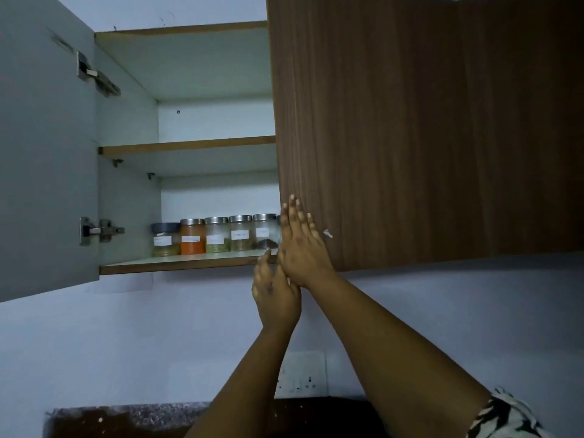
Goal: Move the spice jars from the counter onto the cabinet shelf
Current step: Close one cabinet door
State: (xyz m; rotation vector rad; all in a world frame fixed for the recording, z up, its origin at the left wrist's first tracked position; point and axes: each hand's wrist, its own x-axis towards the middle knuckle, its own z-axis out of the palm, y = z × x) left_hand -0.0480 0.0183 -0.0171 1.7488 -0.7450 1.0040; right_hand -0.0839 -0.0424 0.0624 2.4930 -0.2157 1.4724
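Several spice jars stand in a row on the bottom cabinet shelf (177, 263): a dark-lidded jar (165, 239) at the left, an orange-filled jar (192, 237), then steel-lidded jars (240, 233) running right. My right hand (300, 245) lies flat with straight fingers against the brown right cabinet door (410, 128), partly covering the rightmost jar (265, 230). My left hand (275, 295) is raised just below the shelf's front edge, fingers relaxed, holding nothing, touching my right wrist.
The left cabinet door (47, 147) hangs wide open with two hinges. The upper shelf (189, 145) holds nothing visible. A wall socket (303, 374) sits below, and the dark granite counter (126, 418) runs along the bottom.
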